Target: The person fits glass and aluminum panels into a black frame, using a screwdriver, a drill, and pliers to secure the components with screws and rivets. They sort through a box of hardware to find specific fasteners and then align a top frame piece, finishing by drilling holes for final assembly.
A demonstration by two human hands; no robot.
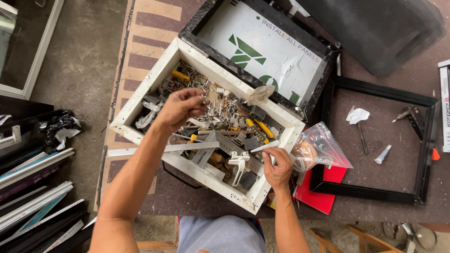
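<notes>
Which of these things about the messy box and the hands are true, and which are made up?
1. The white box is full of screws and small hardware. True.
2. The left hand rests flat on the table. False: it is raised over the box, fingers pinched together.
3. The right hand is at the box's right edge, beside a clear plastic bag. True.
4. The black frame lies inside the box. False: it lies on the table to the right.

So the open toolbox (140, 122) sits on the table (393, 197), left hand (180, 107) over the screws (220, 110) inside it. Right hand (277, 166) is on the box's near edge, plastic bag (321, 147) just right of it, frame (375, 145) beyond that.
</notes>
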